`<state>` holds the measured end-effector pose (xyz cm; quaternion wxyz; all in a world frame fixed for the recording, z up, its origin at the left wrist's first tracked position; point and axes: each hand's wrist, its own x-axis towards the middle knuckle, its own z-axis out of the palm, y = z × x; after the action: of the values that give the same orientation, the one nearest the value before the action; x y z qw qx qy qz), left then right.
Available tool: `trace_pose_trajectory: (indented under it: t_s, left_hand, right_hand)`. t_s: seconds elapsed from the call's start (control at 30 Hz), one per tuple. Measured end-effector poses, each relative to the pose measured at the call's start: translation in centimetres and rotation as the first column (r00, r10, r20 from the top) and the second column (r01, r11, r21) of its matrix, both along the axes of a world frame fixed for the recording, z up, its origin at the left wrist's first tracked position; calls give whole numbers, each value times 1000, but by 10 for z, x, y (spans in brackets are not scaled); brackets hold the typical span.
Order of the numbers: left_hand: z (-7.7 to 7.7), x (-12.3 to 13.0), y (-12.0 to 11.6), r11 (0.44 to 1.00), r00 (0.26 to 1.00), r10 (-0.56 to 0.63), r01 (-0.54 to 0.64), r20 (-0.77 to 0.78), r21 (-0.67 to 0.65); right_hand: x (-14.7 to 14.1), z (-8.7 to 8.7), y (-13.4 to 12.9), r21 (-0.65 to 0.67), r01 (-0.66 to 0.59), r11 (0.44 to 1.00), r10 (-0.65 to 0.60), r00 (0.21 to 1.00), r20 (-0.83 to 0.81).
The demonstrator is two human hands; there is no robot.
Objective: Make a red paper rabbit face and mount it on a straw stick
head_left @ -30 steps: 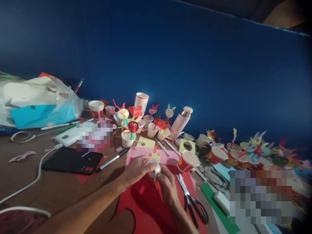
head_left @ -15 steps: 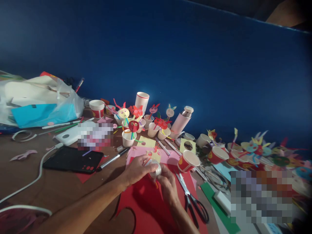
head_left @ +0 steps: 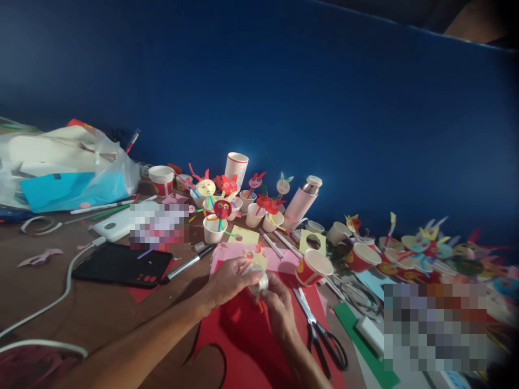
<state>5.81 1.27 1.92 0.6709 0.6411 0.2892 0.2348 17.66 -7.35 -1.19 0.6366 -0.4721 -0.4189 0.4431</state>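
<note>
Over the red paper [head_left: 259, 346], my left hand [head_left: 229, 281] is closed on a roll of clear tape [head_left: 259, 281], its thumb across the roll's top. My right hand [head_left: 279, 302] is closed against the roll's right side, its fingertips pressed to the edge. A thin orange strip [head_left: 260, 308] pokes out below the roll between both hands. Just beyond the fingers lies a cut yellow paper [head_left: 259, 258] on pink paper [head_left: 279, 263]. Scissors [head_left: 312, 321] with black handles lie partly open to the right of my right hand.
A red and white paper cup [head_left: 314, 267] stands right of the hands. Behind are cups with paper faces [head_left: 214, 229] and a pink flask [head_left: 302, 204]. A black phone case [head_left: 121, 266] and marker [head_left: 188, 265] lie left. Green paper [head_left: 365, 346] and more decorated cups [head_left: 363, 257] are right.
The view has barely shifted. My hands stay at the roll of tape, with only a slight movement of the roll and fingers.
</note>
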Motion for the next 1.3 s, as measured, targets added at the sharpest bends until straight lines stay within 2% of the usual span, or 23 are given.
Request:
trace_pose_trajectory:
  t_s: [0.17,0.4,0.57,0.87,1.03,1.13,1.3]
  left_hand:
    - [1,-1,0,1000,1000,-19,19,10,-16]
    - [1,-2,1,999,999,12,-10,-32,53]
    - [-1,-1,1,998,999,14,-13,-33,55]
    - [11,-2,-1,998,1000,-24,24,-4,-55]
    - [9,-6,4,956,994,-97,78,-53,-284]
    - [8,-6,7,921,995,-92,69,-42,-383]
    - [11,-5,5,912,994,-107,99,3,-399]
  right_hand:
    - [1,1,-1,-5,-9,1000,9,1000,8]
    - [-1,4,-2,-15,6,1000,-6,1000,0]
    - [0,1,-2,5,-16,1000,16,1000,-18]
    - [-1,2,-2,-5,20,1000,-20,1000,-18]
    - [-2,3,-2,-23,-6,1000,4,997,-74]
    - [-2,2,-2,-9,-27,1000,26,996,-83]
    - [-4,6,-4,3,-2,1000,3,998,-57]
